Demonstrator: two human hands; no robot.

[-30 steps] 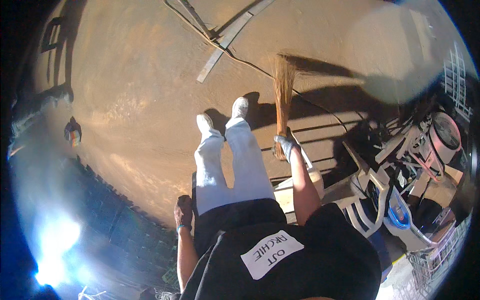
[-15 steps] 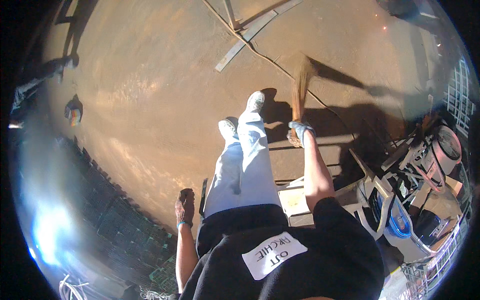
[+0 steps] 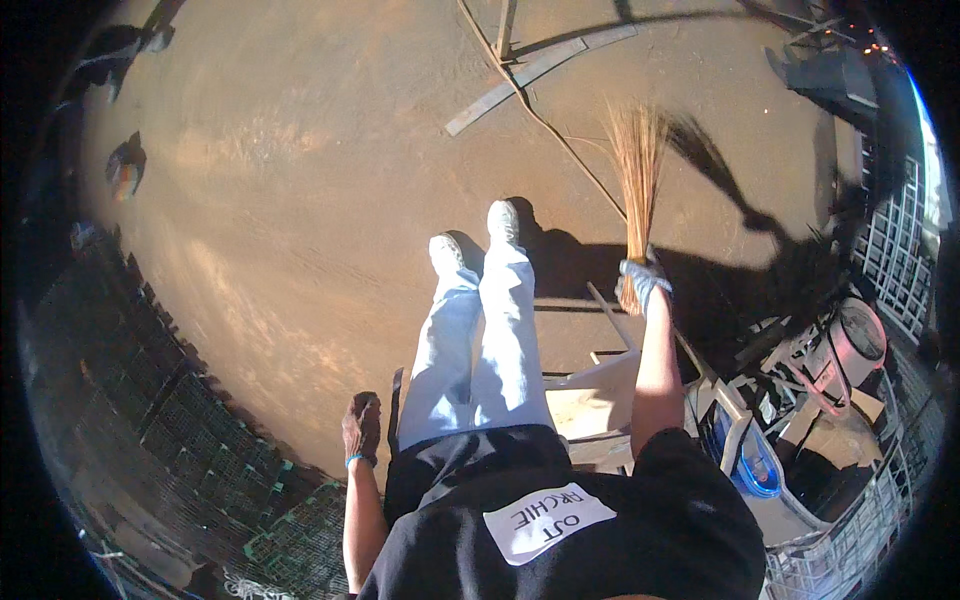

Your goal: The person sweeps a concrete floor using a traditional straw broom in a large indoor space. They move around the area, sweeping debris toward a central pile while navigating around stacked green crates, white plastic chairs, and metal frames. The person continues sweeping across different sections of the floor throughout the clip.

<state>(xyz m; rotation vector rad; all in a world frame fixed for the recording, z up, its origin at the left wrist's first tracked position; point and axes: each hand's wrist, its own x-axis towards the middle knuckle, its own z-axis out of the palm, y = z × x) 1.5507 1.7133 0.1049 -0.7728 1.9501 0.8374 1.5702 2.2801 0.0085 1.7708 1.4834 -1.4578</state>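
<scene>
A stick broom (image 3: 640, 170), a bundle of thin tan twigs, points away from me over the brown ground, its bristles fanned at the far end. My right hand (image 3: 643, 283), in a grey-blue glove, is closed round its bound near end. Whether the tips touch the ground I cannot tell. Beside my left thigh hangs my left hand (image 3: 361, 428) in a dark brownish glove. It is loosely open and appears to hold nothing, though shadow hides part of its fingers.
A flat strip (image 3: 520, 85) and a long thin pole (image 3: 570, 150) lie ahead. Dark grid panels (image 3: 215, 440) line the left. To my right are a white basin-like container (image 3: 800, 500) with a blue item, a pinkish round-framed object (image 3: 860, 335) and white wire mesh (image 3: 893, 240).
My right hand and the broom have moved right, and the bristles now spread wider and point more straight ahead. My left hand stays by my thigh. The view has shifted slightly.
</scene>
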